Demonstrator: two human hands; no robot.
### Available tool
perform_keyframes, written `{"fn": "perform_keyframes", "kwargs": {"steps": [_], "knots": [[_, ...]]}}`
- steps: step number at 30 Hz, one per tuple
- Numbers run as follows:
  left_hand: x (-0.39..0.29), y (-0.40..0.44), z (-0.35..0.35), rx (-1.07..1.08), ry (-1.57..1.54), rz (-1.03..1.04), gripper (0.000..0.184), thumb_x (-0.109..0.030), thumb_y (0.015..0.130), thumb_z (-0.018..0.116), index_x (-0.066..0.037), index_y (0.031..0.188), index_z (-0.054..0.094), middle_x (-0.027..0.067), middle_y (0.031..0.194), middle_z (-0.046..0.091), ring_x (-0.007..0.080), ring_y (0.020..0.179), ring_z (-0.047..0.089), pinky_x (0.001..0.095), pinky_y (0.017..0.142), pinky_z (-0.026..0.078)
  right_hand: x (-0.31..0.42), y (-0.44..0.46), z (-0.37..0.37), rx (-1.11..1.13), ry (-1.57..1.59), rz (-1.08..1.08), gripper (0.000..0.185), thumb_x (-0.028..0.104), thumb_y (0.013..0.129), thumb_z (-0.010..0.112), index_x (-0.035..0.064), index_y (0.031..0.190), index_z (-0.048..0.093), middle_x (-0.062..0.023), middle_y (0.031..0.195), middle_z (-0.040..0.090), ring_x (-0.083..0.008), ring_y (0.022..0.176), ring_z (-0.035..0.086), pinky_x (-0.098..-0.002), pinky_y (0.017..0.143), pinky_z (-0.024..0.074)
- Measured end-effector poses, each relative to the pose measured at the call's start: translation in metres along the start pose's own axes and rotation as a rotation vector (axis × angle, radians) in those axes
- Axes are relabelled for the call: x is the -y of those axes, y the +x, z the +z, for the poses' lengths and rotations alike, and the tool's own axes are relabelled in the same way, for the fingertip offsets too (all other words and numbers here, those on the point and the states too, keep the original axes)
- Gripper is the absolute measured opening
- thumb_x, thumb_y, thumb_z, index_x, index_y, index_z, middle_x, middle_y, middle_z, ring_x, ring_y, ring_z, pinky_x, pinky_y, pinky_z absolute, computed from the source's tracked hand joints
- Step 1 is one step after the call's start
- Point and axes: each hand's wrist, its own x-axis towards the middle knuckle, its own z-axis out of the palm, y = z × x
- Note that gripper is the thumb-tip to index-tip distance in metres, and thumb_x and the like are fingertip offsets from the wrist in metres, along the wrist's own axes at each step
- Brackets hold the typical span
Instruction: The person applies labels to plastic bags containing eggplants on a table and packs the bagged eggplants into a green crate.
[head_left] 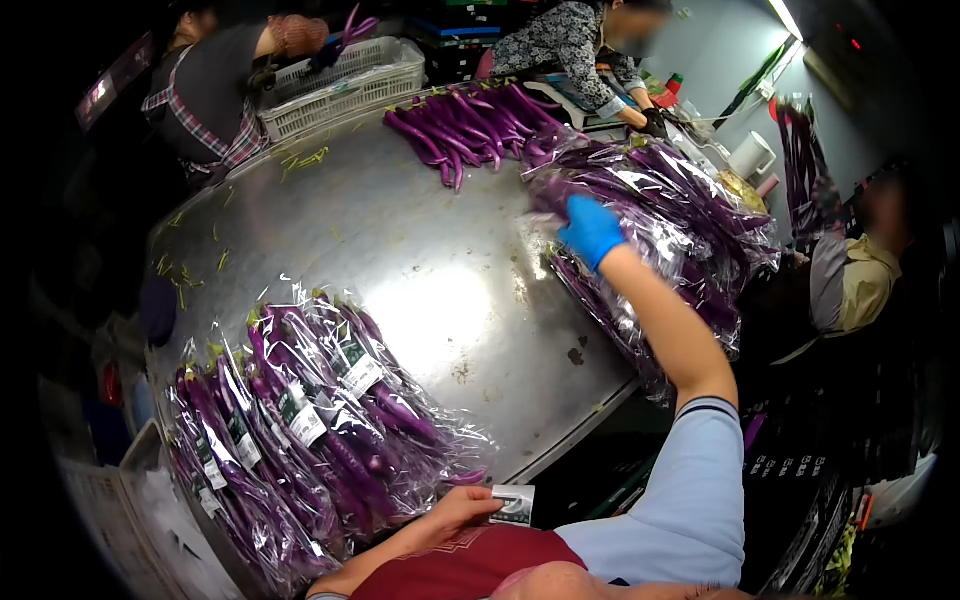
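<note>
My left hand (465,508) is bare and closed, pinching a small white and dark printed label (513,505) near the table's front edge. Labelled clear bags of long purple eggplants (320,430) lie side by side just beyond it. My right hand (592,232), in a blue glove, reaches to the left side of a heap of bagged eggplants (680,215). Its fingers are curled on the plastic of a bag of eggplants (548,205), which is smeared by motion; the fingertips are partly hidden. No labels are visible on that heap.
Loose eggplants (470,125) lie at the metal table's (400,220) far edge. A white crate (345,90) stands behind, where one person holds eggplants. Another person leans over a work surface at the back; a third person (860,270) is at right. Green stem scraps (305,157) litter the table.
</note>
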Motion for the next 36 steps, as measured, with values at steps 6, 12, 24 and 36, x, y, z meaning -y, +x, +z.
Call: {"fn": "perform_keyframes", "kwargs": {"steps": [6, 12, 24, 36], "knots": [[-0.001, -0.001, -0.005, 0.131, 0.274, 0.048, 0.02, -0.01, 0.078, 0.06, 0.002, 0.095, 0.059, 0.0031, 0.084, 0.06, 0.0068, 0.075, 0.054, 0.0191, 0.067, 0.043, 0.032, -0.16, 0.103, 0.434, 0.823, 0.224, 0.029, 0.023, 0.066, 0.063, 0.0025, 0.081, 0.049, -0.0134, 0.074, 0.051, -0.0207, 0.071, 0.051, -0.0329, 0.065, 0.0417], [-0.003, 0.001, -0.006, 0.132, 0.429, 0.027, 0.023, -0.015, 0.079, 0.06, 0.001, 0.096, 0.059, 0.0024, 0.083, 0.061, 0.0054, 0.075, 0.052, 0.0196, 0.068, 0.042, 0.031, -0.023, 0.051, 0.242, 1.107, 0.451, 0.052, 0.041, 0.073, 0.062, 0.0027, 0.102, 0.041, -0.0094, 0.09, 0.05, -0.016, 0.079, 0.048, -0.0314, 0.066, 0.0442], [0.002, 0.002, -0.022, 0.064, 0.357, -0.037, 0.023, -0.019, 0.078, 0.061, -0.001, 0.092, 0.06, 0.0019, 0.078, 0.06, 0.007, 0.073, 0.054, 0.0218, 0.066, 0.043, 0.0, 0.055, 0.109, -0.406, 1.385, 0.356, 0.016, 0.019, 0.083, 0.053, 0.0033, 0.087, 0.052, 0.0005, 0.076, 0.051, -0.0074, 0.063, 0.043, -0.0236, 0.057, 0.0396], [0.004, 0.002, -0.017, 0.184, 0.486, 0.101, 0.022, -0.015, 0.079, 0.061, -0.001, 0.095, 0.06, -0.0003, 0.08, 0.06, 0.005, 0.073, 0.05, 0.0203, 0.066, 0.042, -0.077, -0.226, 0.121, 0.039, 1.492, 1.008, 0.018, 0.008, 0.077, 0.053, 0.0027, 0.095, 0.054, -0.0094, 0.091, 0.057, -0.0204, 0.073, 0.057, -0.0335, 0.065, 0.0466]]}}
